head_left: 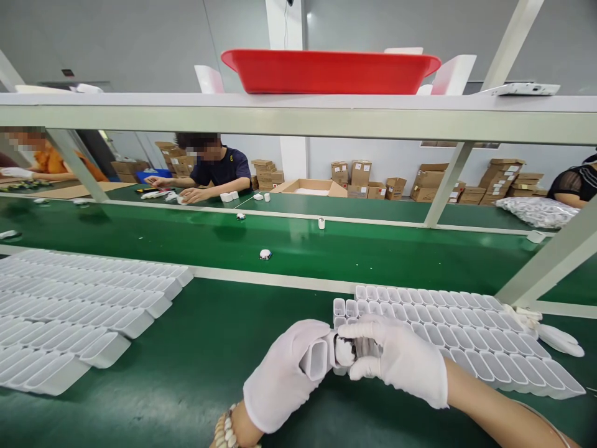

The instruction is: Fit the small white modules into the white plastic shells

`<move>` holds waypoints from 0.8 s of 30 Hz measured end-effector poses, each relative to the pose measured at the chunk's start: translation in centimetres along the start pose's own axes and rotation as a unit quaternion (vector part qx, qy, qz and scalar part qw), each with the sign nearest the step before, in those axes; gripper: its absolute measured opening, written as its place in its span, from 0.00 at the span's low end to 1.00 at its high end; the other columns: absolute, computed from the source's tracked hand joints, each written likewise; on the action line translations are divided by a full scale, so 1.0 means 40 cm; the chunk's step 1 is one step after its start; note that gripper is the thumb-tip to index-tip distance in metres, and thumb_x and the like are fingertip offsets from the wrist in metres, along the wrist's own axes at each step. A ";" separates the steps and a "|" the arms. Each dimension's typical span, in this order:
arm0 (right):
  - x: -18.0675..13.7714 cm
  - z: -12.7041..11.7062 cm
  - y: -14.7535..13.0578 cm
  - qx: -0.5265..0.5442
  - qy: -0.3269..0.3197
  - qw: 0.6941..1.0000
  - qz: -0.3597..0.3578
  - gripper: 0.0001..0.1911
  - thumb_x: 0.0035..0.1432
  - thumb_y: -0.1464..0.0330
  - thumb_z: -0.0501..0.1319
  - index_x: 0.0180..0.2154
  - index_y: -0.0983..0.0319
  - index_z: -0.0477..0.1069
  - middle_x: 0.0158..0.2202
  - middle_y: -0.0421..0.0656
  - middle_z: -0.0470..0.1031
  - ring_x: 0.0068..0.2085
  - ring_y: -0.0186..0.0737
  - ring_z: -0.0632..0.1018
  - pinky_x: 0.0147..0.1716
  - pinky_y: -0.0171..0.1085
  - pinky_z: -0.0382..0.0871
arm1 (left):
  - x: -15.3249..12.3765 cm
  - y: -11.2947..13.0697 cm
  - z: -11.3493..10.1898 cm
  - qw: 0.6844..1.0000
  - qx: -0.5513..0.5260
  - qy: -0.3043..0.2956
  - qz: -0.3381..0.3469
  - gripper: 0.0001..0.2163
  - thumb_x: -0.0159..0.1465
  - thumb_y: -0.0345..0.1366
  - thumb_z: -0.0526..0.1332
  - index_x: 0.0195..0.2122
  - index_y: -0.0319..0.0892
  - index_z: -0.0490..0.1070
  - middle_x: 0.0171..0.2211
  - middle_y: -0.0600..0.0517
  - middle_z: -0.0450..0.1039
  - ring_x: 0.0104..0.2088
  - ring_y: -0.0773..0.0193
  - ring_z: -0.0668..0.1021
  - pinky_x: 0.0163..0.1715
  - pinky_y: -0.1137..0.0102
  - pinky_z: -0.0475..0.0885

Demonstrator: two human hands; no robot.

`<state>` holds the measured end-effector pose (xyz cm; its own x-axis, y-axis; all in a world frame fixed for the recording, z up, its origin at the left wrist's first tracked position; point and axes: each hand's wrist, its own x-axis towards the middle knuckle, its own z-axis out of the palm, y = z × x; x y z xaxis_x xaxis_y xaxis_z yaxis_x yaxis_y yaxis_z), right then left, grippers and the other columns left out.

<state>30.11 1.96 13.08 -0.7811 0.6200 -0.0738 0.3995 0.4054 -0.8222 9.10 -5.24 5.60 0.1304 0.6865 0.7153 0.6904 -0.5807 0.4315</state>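
Note:
Both my hands wear white gloves and meet low in the middle of the view. My left hand (282, 376) is wrapped round a white hollow rectangular shell (316, 359), its open end facing me. My right hand (396, 359) pinches a small white part with a dark inside (346, 352) right at the shell's mouth. Just behind my hands lie rows of the same white shells (466, 339) on the green bench.
More white shells (69, 317) are stacked at the left. A green conveyor belt (298, 242) carries small white parts (265, 254). A red tray (329, 70) sits on the overhead shelf. People work across the belt, with cardboard boxes (354, 177) behind them.

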 end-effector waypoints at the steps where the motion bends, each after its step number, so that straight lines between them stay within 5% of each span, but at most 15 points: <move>1: -0.001 -0.002 0.005 0.042 0.004 0.999 0.012 0.19 0.45 0.67 0.73 0.42 0.57 0.77 0.41 0.41 0.73 0.43 0.45 0.74 0.47 0.43 0.69 | -0.001 0.003 0.000 1.000 -0.011 0.000 -0.009 0.18 0.58 0.26 0.65 0.50 0.45 0.70 0.44 0.47 0.79 0.42 0.58 0.82 0.45 0.66 0.80; 5: -0.008 -0.008 0.006 0.160 -0.028 0.985 0.060 0.45 0.44 0.53 0.73 0.61 0.60 0.64 0.51 0.50 0.71 0.42 0.48 0.77 0.42 0.47 0.74 | 0.001 0.028 -0.001 0.998 -0.046 -0.006 -0.040 0.17 0.58 0.29 0.68 0.48 0.46 0.70 0.43 0.51 0.79 0.40 0.63 0.82 0.43 0.70 0.79; 10: -0.007 0.011 0.006 0.139 -0.074 0.987 0.023 0.51 0.54 0.42 0.62 0.69 0.62 0.51 0.55 0.54 0.69 0.50 0.50 0.75 0.49 0.48 0.71 | 0.013 0.064 0.000 0.997 -0.077 0.017 -0.023 0.16 0.57 0.31 0.70 0.45 0.46 0.72 0.40 0.52 0.80 0.37 0.65 0.83 0.41 0.73 0.80; 13: 0.000 0.030 0.011 0.200 -0.101 0.974 0.027 0.57 0.49 0.38 0.62 0.69 0.64 0.49 0.53 0.56 0.70 0.43 0.46 0.77 0.38 0.42 0.73 | 0.017 0.073 0.004 0.995 -0.096 0.024 -0.031 0.15 0.57 0.31 0.70 0.44 0.46 0.74 0.40 0.52 0.81 0.37 0.64 0.83 0.40 0.73 0.81; 16: 0.005 0.042 0.013 0.235 -0.088 0.967 0.032 0.58 0.46 0.38 0.64 0.68 0.63 0.51 0.48 0.53 0.73 0.37 0.42 0.78 0.32 0.38 0.71 | 0.016 0.077 0.009 0.989 -0.130 0.034 -0.061 0.15 0.56 0.32 0.72 0.44 0.47 0.75 0.40 0.52 0.82 0.36 0.62 0.84 0.38 0.73 0.81; 24: 0.000 0.062 0.001 0.264 -0.028 0.964 0.025 0.49 0.45 0.42 0.68 0.61 0.63 0.61 0.49 0.51 0.72 0.52 0.53 0.75 0.46 0.48 0.73 | -0.008 0.061 0.048 0.972 -0.213 0.051 -0.090 0.27 0.50 0.48 0.75 0.50 0.47 0.75 0.41 0.48 0.82 0.37 0.57 0.85 0.38 0.69 0.82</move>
<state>28.94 0.30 11.65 -0.7977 0.5869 -0.1385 0.1489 -0.0310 -0.9884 12.11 -6.05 5.35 -0.0506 0.7592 0.6489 0.3356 -0.5991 0.7270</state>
